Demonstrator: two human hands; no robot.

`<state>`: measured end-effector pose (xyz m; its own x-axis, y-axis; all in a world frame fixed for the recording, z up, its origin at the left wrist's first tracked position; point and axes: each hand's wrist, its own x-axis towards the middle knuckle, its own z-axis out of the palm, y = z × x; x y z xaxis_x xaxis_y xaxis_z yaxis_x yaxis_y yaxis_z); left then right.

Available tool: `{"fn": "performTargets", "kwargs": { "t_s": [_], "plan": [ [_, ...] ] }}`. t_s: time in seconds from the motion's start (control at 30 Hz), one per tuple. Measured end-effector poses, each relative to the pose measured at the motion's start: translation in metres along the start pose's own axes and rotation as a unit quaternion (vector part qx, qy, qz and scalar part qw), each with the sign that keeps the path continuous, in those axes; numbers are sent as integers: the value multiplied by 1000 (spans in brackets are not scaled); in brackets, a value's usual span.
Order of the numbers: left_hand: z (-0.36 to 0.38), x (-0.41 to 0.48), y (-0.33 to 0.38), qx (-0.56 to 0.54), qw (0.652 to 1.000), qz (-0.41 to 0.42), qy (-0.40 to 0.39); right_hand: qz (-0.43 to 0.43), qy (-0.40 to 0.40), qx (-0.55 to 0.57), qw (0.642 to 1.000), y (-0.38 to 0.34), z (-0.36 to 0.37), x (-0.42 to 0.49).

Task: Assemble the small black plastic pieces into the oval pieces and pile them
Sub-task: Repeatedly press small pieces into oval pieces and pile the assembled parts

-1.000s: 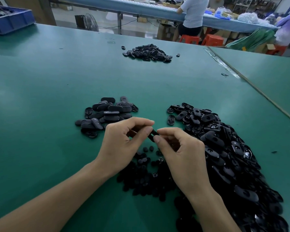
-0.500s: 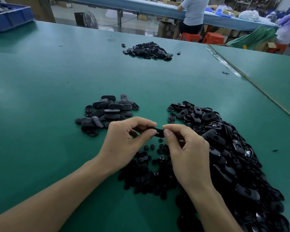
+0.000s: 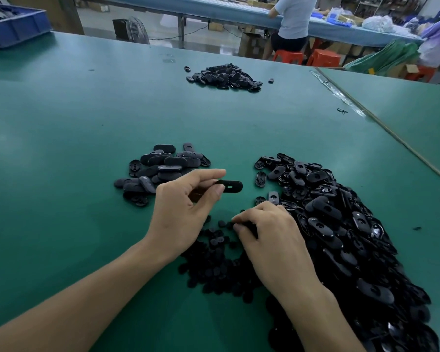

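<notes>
My left hand (image 3: 182,212) pinches a black oval piece (image 3: 230,186) by one end and holds it flat above the green table (image 3: 61,148). My right hand (image 3: 269,237) is lower, its fingertips curled down onto the heap of small black pieces (image 3: 214,255) below both hands; whether it pinches one I cannot tell. A big heap of loose oval pieces (image 3: 341,224) spreads to the right. A smaller pile of oval pieces (image 3: 160,168) lies just beyond my left hand.
Another pile of black pieces (image 3: 225,77) sits far across the table. A blue crate (image 3: 13,29) stands at the far left corner. A seam (image 3: 379,123) separates a second table on the right. People sit at a bench (image 3: 214,8) behind.
My hands have come apart. The left hand keeps the oval piece and has lifted it slightly forward. The right hand has dropped onto the heap of small pieces.
</notes>
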<state>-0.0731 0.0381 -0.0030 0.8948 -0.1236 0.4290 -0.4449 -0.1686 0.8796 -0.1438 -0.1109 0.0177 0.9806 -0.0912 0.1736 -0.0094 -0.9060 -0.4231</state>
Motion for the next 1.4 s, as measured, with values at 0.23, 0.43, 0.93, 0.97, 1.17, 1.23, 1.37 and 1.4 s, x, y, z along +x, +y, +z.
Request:
{"fn": "performTargets", "kwargs": {
  "t_s": [0.23,0.43,0.93,0.97,1.17,1.23,1.37,1.4],
  "plan": [
    [1,0,2,5,1000,1,1,6,21,15,1000,2,2,2],
    [0,0,4,11,1000,7,-1,13,57,16,998,4,7,3],
    [0,0,6,17,1000,7,6,-72,-19,29,997,-3,9,0],
    [0,0,6,17,1000,8,6,-69,-15,30,997,-4,9,0],
    [1,0,5,15,1000,6,4,-49,-1,19,999,-3,11,2],
    [1,0,5,13,1000,5,2,-49,-1,16,999,-3,11,3],
    [1,0,6,15,1000,2,1,-53,6,24,998,-2,11,2],
    [1,0,7,16,1000,2,2,-52,7,29,998,-1,11,1]
  ]
}}
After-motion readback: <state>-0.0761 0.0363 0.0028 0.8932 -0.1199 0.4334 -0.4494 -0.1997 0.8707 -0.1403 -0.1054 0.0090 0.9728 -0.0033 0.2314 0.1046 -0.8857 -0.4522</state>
